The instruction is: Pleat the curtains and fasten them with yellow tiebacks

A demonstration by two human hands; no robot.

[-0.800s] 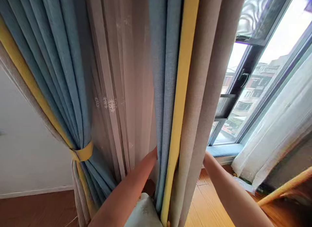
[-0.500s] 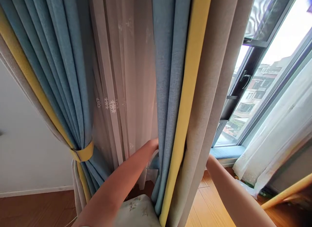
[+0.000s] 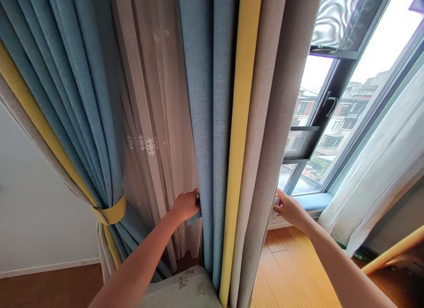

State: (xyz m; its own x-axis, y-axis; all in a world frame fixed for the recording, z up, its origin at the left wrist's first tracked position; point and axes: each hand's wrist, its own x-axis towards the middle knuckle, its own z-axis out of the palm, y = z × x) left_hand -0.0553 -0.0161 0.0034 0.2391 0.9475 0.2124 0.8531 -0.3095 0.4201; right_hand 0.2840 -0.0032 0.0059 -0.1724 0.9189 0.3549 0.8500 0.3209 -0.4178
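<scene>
In front of me hangs a gathered curtain [image 3: 245,140] with blue, yellow and beige stripes. On its left side, my left hand [image 3: 186,206] is closed by the blue edge, fingertips partly behind the fabric. A small dark and blue piece shows at those fingers, too little to name. My right hand [image 3: 291,208] is at the beige edge, thumb and fingers pinching a small pale strip [image 3: 275,207]. Whether the two pieces join behind the curtain is hidden. To the left, a matching curtain [image 3: 96,100] is cinched by a yellow tieback [image 3: 114,212].
Pinkish sheer curtain [image 3: 159,122] with white embroidery hangs behind. A chair seat with a floral cover [image 3: 182,290] stands below. Right are an open window [image 3: 324,105], a blue sill pad [image 3: 314,201], a white sheer [image 3: 374,158] and a slanting wooden pole [image 3: 394,250].
Both hands have come out from behind the curtain to its sides and show now. The curtain appears further left in view, and more of the window shows.
</scene>
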